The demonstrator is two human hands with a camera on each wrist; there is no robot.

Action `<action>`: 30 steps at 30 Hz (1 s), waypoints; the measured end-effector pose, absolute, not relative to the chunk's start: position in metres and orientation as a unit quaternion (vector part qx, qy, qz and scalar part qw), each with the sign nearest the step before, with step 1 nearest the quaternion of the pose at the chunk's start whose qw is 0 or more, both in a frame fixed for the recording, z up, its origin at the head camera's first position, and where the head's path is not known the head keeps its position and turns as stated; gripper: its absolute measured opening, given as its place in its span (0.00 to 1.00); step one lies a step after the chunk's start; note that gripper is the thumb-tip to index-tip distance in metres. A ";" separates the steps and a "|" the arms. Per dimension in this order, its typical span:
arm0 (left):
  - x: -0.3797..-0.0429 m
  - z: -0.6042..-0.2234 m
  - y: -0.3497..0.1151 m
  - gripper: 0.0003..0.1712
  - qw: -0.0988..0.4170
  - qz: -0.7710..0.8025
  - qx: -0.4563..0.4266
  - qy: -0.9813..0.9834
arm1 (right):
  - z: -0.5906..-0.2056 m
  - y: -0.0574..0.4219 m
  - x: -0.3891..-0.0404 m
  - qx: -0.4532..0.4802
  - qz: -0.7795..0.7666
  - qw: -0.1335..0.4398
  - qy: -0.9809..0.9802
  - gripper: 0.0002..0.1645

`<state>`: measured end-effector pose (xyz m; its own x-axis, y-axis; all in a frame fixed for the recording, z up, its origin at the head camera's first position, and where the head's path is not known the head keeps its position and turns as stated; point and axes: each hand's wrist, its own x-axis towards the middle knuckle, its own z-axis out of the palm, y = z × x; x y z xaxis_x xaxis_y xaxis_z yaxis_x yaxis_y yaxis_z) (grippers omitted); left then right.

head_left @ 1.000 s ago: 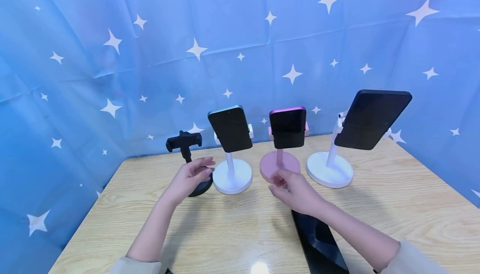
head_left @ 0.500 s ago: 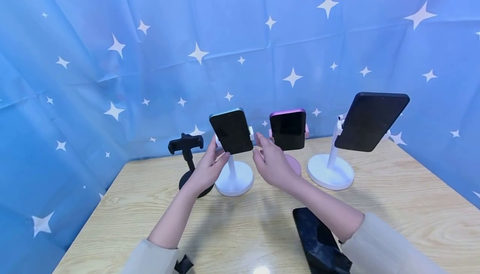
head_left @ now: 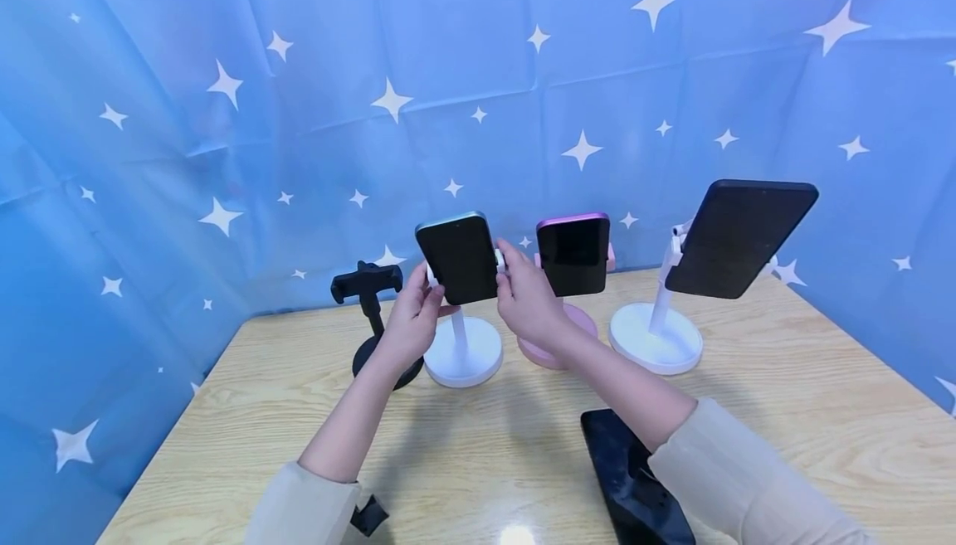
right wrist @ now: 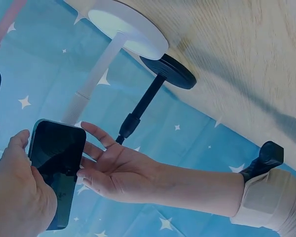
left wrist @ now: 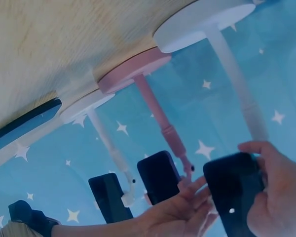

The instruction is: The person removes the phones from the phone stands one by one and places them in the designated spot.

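A phone [head_left: 457,260] with a light blue edge leans in the clamp of a white phone stand [head_left: 461,354]. My left hand [head_left: 409,321] holds the stand's clamp at the phone's left side, thumb at the phone's lower left edge, fingers reaching behind. At the opposite side, my right hand [head_left: 526,296] grips the white clamp arm, with the thumb near the phone's lower right edge. Both hands flank this phone [left wrist: 232,192] in the left wrist view. The right wrist view shows the left hand's fingers [right wrist: 96,136] partly behind the phone.
A black stand [head_left: 368,281] without a phone is at left. On the right are a pink stand [head_left: 582,321] with a purple-edged phone [head_left: 573,255] and a white stand [head_left: 657,338] bearing a tablet [head_left: 739,238]. Another dark tablet [head_left: 623,470] lies flat under the right forearm.
My left hand has moved from beside the black stand, and my right from over the pink base, up to the phone on the white stand. Both have closed in on its sides.
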<state>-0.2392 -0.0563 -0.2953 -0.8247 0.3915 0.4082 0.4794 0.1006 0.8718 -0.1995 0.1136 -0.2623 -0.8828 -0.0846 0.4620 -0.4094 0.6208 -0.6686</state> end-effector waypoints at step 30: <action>-0.227 -0.301 -0.065 0.23 0.076 -0.593 -0.341 -0.726 | -0.267 0.129 -0.185 0.240 0.374 0.288 -0.848 0.19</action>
<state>-0.2272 -0.0652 -0.3013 -0.7555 0.4047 0.5152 0.5855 0.0644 0.8081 -0.1853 0.1287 -0.2675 -0.7189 -0.1921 0.6681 -0.6230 0.6043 -0.4967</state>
